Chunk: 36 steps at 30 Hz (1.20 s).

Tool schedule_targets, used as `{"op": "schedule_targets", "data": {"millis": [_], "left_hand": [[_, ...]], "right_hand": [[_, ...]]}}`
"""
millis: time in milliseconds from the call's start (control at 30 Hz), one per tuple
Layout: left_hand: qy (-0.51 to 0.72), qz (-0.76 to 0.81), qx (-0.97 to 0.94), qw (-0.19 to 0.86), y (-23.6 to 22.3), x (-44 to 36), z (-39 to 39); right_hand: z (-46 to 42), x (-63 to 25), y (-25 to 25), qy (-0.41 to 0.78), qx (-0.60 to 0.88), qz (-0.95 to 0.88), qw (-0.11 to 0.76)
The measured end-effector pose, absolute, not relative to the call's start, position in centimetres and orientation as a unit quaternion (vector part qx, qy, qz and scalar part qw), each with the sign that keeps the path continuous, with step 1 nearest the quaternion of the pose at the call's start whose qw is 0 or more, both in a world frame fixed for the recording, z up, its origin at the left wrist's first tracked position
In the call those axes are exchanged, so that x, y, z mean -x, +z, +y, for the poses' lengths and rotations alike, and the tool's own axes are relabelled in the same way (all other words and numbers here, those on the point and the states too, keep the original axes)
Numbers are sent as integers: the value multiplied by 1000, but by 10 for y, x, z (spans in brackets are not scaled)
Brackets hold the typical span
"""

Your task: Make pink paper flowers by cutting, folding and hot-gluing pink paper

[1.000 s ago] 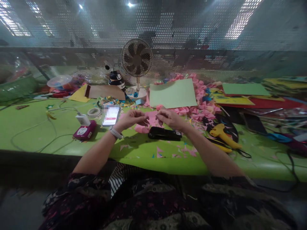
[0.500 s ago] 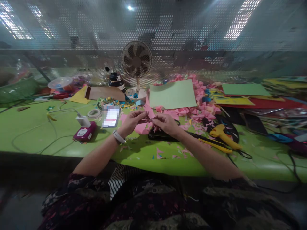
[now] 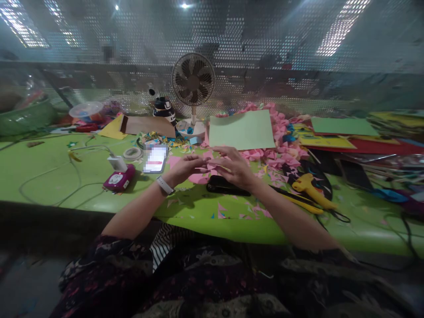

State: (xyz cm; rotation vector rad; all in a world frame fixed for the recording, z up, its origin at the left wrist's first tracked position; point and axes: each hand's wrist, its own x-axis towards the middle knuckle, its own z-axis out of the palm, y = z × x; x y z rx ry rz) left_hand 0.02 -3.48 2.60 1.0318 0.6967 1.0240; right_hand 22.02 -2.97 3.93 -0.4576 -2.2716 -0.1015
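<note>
Head view: clear tub (image 3: 86, 108) holds something orange (image 3: 96, 117), right hand (image 3: 236, 168) spread open, left hand (image 3: 184, 168) hard to tell.

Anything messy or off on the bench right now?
Yes: pink paper scraps lie loose along the near edge of the green table, beyond the pink heap. They look like strays. Nothing appears damaged.

On the dark bottle (image 3: 164, 111), white lettering shows a readable "E".

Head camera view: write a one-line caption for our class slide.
Left hand and right hand close together over pink paper scraps on a green table, a fan standing behind.
</note>
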Motion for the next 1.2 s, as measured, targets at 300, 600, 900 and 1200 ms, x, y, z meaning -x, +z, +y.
{"op": "schedule_targets", "data": {"millis": [300, 600, 900, 1200], "left_hand": [[457, 291, -534, 649, 24, -5, -38], [452, 302, -610, 576, 24, -9, -43], [425, 275, -634, 584, 24, -5, -45], [431, 269, -615, 602, 22, -6, -45]], "right_hand": [[-33, -216, 38, -10, 170, -880, 443], [-42, -202, 39, 268, 311, -760, 504], [-41, -206, 45, 324, 353, -747, 460], [-40, -207, 45, 327, 354, -754, 446]]}}
